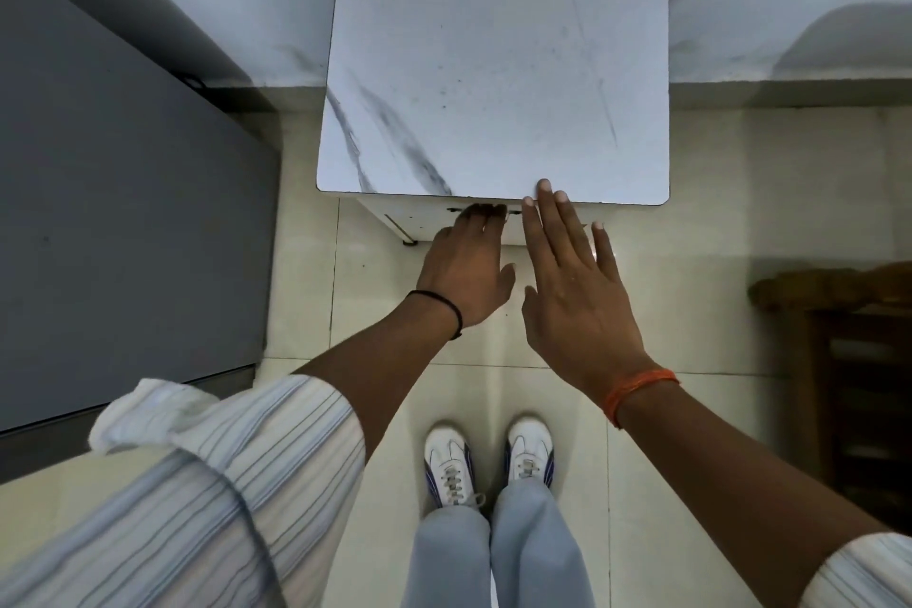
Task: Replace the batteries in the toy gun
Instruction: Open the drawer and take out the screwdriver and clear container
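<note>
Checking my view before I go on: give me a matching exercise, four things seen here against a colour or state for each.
Things:
1. left hand
2. right hand
3. left wrist band
4. right wrist band

States:
A. orange
B. fingers straight, tips at the table edge
C. black
D. fingers reaching under the tabletop's front edge

Pairs: 1-D, 2-B, 3-C, 4-A

No legible text, label, brand, number or sign appears anywhere in the head view. The marble-patterned surface (493, 64) carries only grey veining and small dark specks, with no printed marking. The white shoes (488, 459) near the bottom of the view show dark stripes but no readable lettering.
</note>
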